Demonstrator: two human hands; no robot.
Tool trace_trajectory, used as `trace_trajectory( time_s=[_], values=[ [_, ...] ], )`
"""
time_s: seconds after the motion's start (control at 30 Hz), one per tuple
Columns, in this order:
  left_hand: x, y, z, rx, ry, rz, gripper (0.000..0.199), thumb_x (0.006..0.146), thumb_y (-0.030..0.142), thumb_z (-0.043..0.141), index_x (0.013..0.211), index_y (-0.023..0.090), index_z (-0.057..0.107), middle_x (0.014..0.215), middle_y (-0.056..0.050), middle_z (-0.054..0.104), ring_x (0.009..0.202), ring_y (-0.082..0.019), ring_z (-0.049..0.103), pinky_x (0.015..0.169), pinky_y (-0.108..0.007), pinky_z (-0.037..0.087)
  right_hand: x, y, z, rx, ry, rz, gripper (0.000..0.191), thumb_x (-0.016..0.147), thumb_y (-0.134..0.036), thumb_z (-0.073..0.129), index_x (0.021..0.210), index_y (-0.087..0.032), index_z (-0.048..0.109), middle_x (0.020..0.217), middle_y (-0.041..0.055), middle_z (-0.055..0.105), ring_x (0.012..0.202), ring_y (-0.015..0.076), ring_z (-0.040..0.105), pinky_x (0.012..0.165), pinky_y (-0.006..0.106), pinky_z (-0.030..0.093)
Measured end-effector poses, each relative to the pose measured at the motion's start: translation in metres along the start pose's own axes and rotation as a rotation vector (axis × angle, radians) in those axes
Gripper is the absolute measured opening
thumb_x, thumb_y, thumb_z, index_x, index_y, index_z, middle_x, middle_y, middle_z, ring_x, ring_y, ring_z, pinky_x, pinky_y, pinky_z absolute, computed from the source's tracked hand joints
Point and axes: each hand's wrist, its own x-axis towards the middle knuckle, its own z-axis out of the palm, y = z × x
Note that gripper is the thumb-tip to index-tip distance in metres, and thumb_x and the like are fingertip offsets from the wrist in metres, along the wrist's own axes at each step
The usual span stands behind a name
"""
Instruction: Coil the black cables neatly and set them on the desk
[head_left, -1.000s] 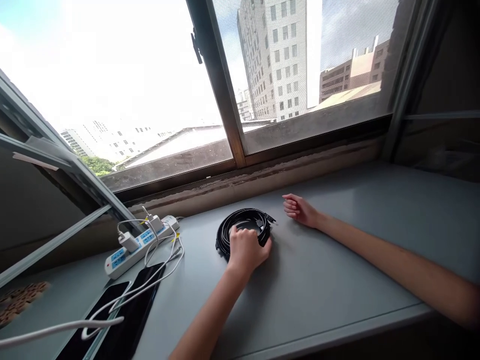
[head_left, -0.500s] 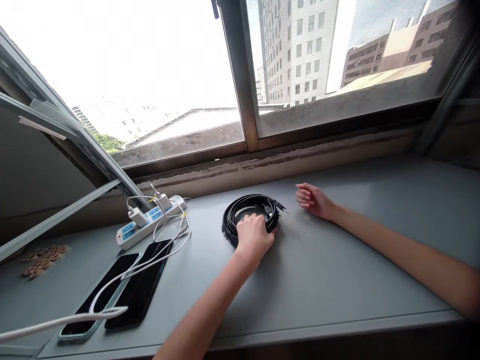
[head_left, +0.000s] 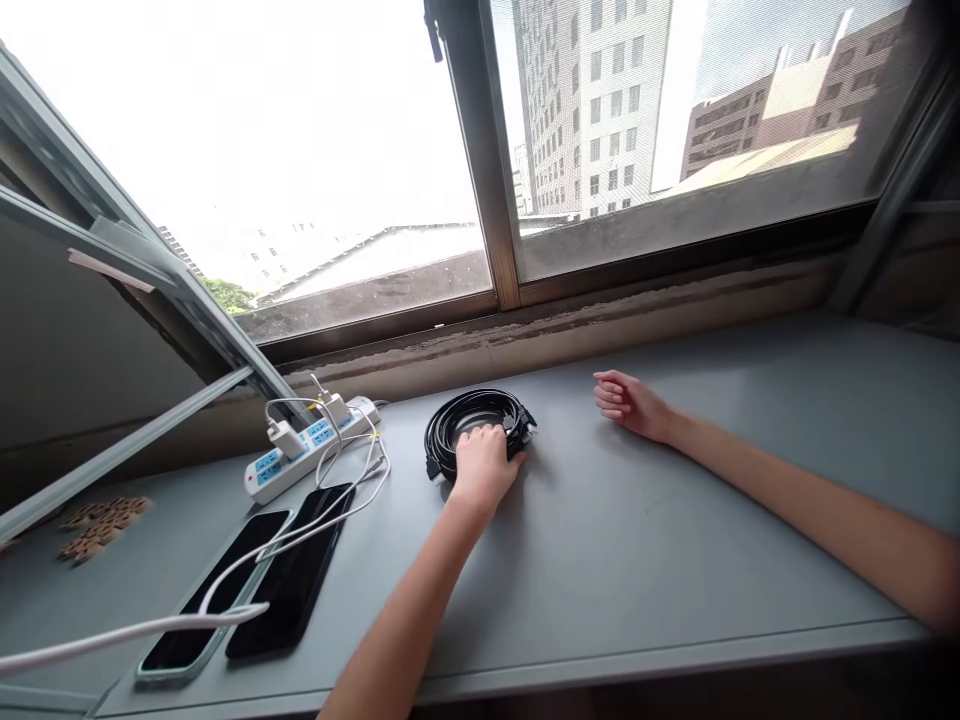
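1. Two phones (head_left: 300, 580): lay under white cord (head_left: 112, 635).
2. Black cable (head_left: 439, 432): lay coiled on the desk (head_left: 637, 580), mid-view.
3. Left hand (head_left: 482, 460): fingers clamped the coil's near side; spanning all loops seemed surest.
4. Right hand (head_left: 630, 403): fingers curled together, apart from the cable.

single head-worn view, looking forward and down from the near side of a smooth grey desk (head_left: 600, 560), close over a round coil of black cable (head_left: 441, 432) just below mid-frame, facing a dark-framed glass window (head_left: 480, 150) across the top
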Motion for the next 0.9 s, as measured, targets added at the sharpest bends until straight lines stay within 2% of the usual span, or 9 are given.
trace_trajectory(
  time_s=[0.2,0.43,0.6,0.77,0.9],
  values=[
    [0.006,0.000,0.007,-0.014,0.006,-0.065,0.033,0.079,0.044,0.053,0.091,0.014,0.061,0.095,-0.012,0.065,0.095,-0.029,0.059,0.073,-0.036,0.044,0.000,0.001,-0.003,-0.018,-0.001,0.010,0.044,0.077,-0.024,0.061,0.049,-0.018,0.028,0.046,-0.0062,0.023,0.038,0.0048,0.018,0.033,0.019,0.027],
    [0.018,-0.024,0.012,0.074,0.126,-0.103,0.033,0.081,0.044,0.052,0.091,0.014,0.063,0.106,-0.014,0.060,0.104,-0.030,0.051,0.089,-0.041,0.035,0.000,0.002,-0.004,-0.048,-0.012,0.005,0.043,0.079,-0.024,0.059,0.049,-0.018,0.029,0.047,-0.0056,0.022,0.039,0.0053,0.019,0.034,0.019,0.028],
    [0.021,-0.042,0.012,0.096,0.187,-0.263,0.038,0.078,0.037,0.056,0.110,0.017,0.056,0.116,-0.015,0.054,0.109,-0.030,0.047,0.089,-0.040,0.033,0.000,0.002,-0.004,-0.064,-0.009,-0.003,0.044,0.078,-0.025,0.061,0.050,-0.019,0.028,0.047,-0.0055,0.023,0.039,0.0057,0.020,0.034,0.020,0.028],
    [0.027,-0.059,0.017,0.100,0.173,-0.304,0.030,0.081,0.038,0.050,0.102,0.018,0.058,0.108,-0.012,0.061,0.103,-0.028,0.053,0.090,-0.038,0.031,0.000,0.003,-0.003,-0.063,-0.010,-0.002,0.044,0.077,-0.025,0.062,0.049,-0.019,0.028,0.047,-0.0056,0.023,0.040,0.0056,0.020,0.034,0.020,0.028],
    [0.031,-0.070,0.017,0.103,0.164,-0.336,0.032,0.080,0.041,0.049,0.095,0.016,0.060,0.101,-0.013,0.065,0.102,-0.029,0.055,0.090,-0.038,0.031,0.000,0.002,-0.004,-0.063,-0.009,-0.003,0.043,0.077,-0.025,0.061,0.049,-0.019,0.029,0.047,-0.0056,0.023,0.040,0.0056,0.020,0.035,0.020,0.029]
  ],
)
